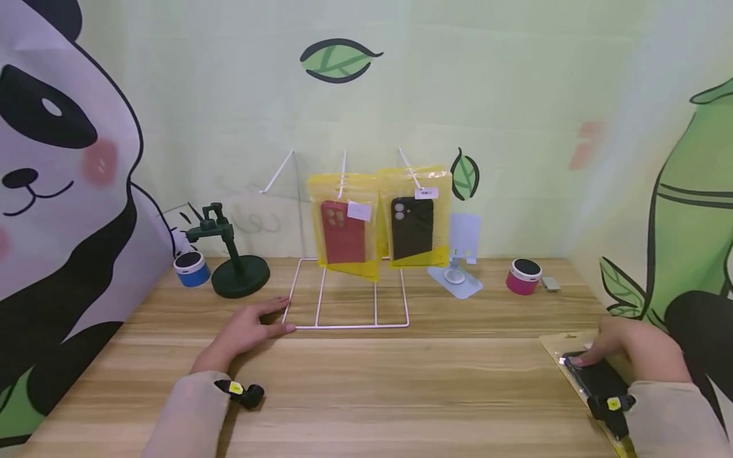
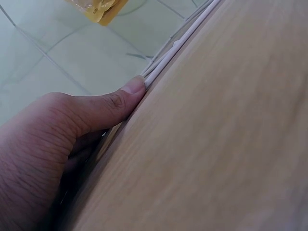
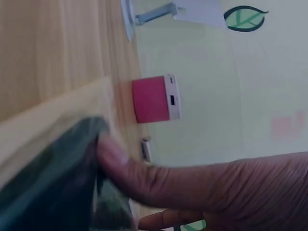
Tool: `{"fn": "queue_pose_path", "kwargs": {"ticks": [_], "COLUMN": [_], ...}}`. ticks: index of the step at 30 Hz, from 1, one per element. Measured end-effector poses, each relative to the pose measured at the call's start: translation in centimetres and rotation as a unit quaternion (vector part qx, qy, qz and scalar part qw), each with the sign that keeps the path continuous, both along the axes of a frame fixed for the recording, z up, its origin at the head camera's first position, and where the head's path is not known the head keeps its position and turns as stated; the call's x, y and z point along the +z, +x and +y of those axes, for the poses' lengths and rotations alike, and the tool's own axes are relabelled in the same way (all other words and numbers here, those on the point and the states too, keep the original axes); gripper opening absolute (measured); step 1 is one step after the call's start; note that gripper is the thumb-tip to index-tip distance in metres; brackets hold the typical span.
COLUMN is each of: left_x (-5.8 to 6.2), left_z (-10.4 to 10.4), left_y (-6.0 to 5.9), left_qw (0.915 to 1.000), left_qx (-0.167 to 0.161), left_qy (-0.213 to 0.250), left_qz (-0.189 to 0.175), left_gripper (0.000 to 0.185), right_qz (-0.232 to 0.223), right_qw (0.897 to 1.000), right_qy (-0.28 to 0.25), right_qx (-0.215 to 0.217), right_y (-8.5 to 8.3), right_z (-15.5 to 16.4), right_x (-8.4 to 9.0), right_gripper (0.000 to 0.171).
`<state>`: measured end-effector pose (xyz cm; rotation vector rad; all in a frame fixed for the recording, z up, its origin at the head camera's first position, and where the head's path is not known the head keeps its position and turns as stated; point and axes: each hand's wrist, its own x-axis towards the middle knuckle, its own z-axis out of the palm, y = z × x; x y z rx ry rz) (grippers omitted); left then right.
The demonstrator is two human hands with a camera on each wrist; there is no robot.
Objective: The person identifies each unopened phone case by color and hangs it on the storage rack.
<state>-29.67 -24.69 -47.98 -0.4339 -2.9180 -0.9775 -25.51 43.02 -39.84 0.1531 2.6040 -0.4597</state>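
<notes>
My left hand (image 1: 247, 332) rests at the front left corner of a white wire display rack (image 1: 343, 327). Its thumb lies straight against the wire in the left wrist view, with the other fingers partly hidden. Far to the right, my right hand (image 1: 644, 348) grips a bagged dark phone case (image 1: 601, 381), thumb on top; the fingers beneath are mostly hidden. The bag looks blurred in the right wrist view. Two yellow bags hang from the rack's hooks, one with a red phone case (image 1: 349, 238), one with a black phone case (image 1: 413, 230).
A dark green stand (image 1: 240, 277) and a blue speaker (image 1: 191, 270) stand at the back left. Behind the rack's right side is a pale blue phone stand (image 1: 455, 277). A pink speaker (image 1: 523, 277) and a small grey block (image 1: 550, 284) sit at the back right.
</notes>
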Motion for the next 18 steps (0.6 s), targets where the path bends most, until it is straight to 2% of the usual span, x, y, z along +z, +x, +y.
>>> {"fn": "queue_pose_path", "kwargs": {"ticks": [1,3,6,8,13,18], "left_x": [0.0,0.0,0.1,0.2,0.4,0.3], "left_z": [0.0,0.1,0.1,0.2,0.1,0.0], "left_y": [0.0,0.0,0.0,0.0,0.1,0.0], "left_qw": [1.0000,1.0000,1.0000,1.0000,1.0000,1.0000], "left_qx": [0.001,0.002,0.002,0.002,0.001,0.002], "left_qy": [0.000,0.001,0.002,0.004,0.003,0.001], "left_qz": [-0.001,-0.002,-0.004,-0.006,-0.007,-0.009], "left_gripper": [0.076,0.075,0.076,0.076,0.076,0.075], "right_qz": [-0.009,-0.015,-0.006,0.010,0.030,0.056], "right_qw": [1.000,0.999,0.997,0.994,0.988,0.978], "right_qy": [-0.011,-0.026,-0.048,-0.047,-0.061,-0.092], "right_qx": [-0.001,0.014,0.055,0.094,0.137,0.180], "right_y": [0.0,0.0,-0.2,-0.4,-1.0,-1.0], "right_z": [-0.2,-0.8,-2.1,-2.9,-4.6,-5.3], "right_x": [-0.1,-0.2,-0.2,-0.3,-0.8,-1.1], "right_gripper": [0.113,0.107,0.080,0.069,0.075,0.059]}}
